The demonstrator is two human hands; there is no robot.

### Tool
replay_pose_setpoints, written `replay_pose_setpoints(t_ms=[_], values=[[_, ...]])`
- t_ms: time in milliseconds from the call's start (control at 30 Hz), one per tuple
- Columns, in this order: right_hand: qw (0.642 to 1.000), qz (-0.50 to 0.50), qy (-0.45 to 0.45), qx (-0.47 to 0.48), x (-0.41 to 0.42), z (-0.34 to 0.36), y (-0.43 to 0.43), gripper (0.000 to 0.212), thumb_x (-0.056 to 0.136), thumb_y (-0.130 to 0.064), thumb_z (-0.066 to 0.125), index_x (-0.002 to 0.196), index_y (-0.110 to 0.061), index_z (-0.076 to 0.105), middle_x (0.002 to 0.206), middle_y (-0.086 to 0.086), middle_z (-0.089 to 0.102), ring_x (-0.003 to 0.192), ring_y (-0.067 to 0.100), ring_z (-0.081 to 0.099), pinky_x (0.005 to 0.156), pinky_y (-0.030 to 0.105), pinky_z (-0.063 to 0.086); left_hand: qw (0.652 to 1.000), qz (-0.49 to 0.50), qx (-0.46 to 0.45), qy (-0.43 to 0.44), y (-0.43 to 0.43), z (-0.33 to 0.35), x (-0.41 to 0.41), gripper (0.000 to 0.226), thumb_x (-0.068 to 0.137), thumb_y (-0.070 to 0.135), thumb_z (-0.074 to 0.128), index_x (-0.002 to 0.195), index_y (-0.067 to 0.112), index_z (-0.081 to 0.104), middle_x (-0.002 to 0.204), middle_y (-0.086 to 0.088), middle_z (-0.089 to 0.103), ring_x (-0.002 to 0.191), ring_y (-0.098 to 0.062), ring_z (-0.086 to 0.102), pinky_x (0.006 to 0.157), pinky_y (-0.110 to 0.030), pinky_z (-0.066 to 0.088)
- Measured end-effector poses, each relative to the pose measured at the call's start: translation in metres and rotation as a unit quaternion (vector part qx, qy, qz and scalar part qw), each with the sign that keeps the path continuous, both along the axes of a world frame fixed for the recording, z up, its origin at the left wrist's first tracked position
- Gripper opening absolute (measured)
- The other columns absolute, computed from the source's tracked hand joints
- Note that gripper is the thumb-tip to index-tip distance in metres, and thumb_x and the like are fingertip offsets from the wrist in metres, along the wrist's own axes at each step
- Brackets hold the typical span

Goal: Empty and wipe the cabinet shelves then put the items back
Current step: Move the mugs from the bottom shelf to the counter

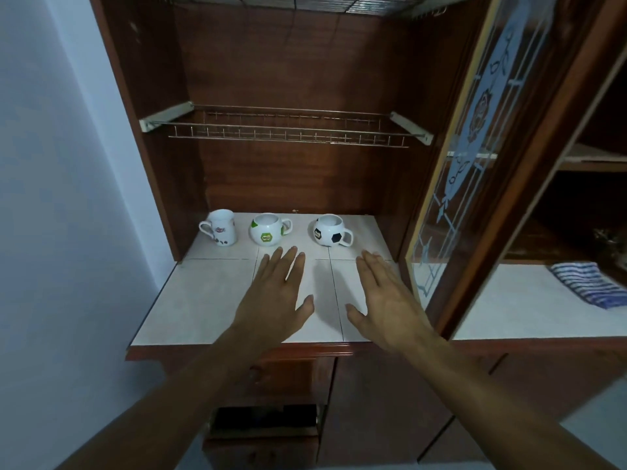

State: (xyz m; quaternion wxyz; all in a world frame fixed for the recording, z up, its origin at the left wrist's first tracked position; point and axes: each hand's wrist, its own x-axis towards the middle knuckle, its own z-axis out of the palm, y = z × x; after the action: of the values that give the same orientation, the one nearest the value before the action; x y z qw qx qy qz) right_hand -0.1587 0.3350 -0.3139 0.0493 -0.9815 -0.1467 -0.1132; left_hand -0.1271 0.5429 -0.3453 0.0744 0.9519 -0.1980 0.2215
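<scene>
Reaching palm-down over the tiled surface [203, 300], the left hand [274, 293] and right hand [386, 300] hold nothing, fingers [288, 262] straight and slightly spread. Just past them three mugs stand in a row under the wire rack [288, 134]: a tall mug [220, 228], a green-patched mug [268, 230], a football mug [329, 230]. Emptying seems the step in hand. Next, each mug needs lifting out, then the striped cloth [590, 283], well off right, fetched.
</scene>
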Motion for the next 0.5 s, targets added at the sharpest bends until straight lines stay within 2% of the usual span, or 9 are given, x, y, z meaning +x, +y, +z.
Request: replay_pose_setpoints(t_ms=[100,233,367,500], values=[[1.0,-0.005,-0.004,0.009,-0.019,0.004,-0.003,0.082,0.098,-0.046,0.045,0.156,-0.009,-0.001,0.164,0.006,-0.007,0.151,0.019,-0.008,0.111,0.023,-0.012,1.0,-0.006,0.004,-0.003,0.001,-0.001,-0.016,0.073,0.085,0.044,0.05,0.145,0.003,0.04,0.151,-0.018,0.038,0.141,-0.038,0.034,0.116,-0.049,0.022],[1.0,-0.023,0.008,0.019,-0.048,0.006,-0.003,0.082,0.097,-0.046,0.047,0.156,-0.011,0.001,0.164,0.005,-0.005,0.151,0.02,-0.006,0.116,0.027,-0.004,1.0,-0.022,-0.001,-0.008,-0.001,0.0,-0.043,0.073,0.084,0.044,0.051,0.146,0.008,0.04,0.152,-0.015,0.038,0.141,-0.036,0.034,0.115,-0.043,0.013],[0.999,-0.043,0.009,0.021,-0.079,0.003,-0.004,0.082,0.096,-0.048,0.047,0.156,-0.014,0.003,0.165,0.004,-0.002,0.151,0.02,-0.003,0.124,0.036,0.005,0.999,-0.036,0.017,-0.01,-0.004,0.001,-0.067,0.069,0.083,0.044,0.06,0.144,0.015,0.045,0.148,-0.013,0.044,0.139,-0.035,0.038,0.113,-0.045,0.017],[0.998,-0.05,0.013,0.02,-0.11,0.004,-0.012,0.081,0.097,-0.045,0.049,0.156,-0.014,0.004,0.165,0.003,-0.001,0.151,0.02,-0.003,0.123,0.035,0.006,0.998,-0.057,0.016,-0.012,-0.011,0.001,-0.09,0.066,0.081,0.038,0.062,0.141,0.012,0.049,0.145,-0.015,0.048,0.137,-0.037,0.041,0.113,-0.049,0.023]])
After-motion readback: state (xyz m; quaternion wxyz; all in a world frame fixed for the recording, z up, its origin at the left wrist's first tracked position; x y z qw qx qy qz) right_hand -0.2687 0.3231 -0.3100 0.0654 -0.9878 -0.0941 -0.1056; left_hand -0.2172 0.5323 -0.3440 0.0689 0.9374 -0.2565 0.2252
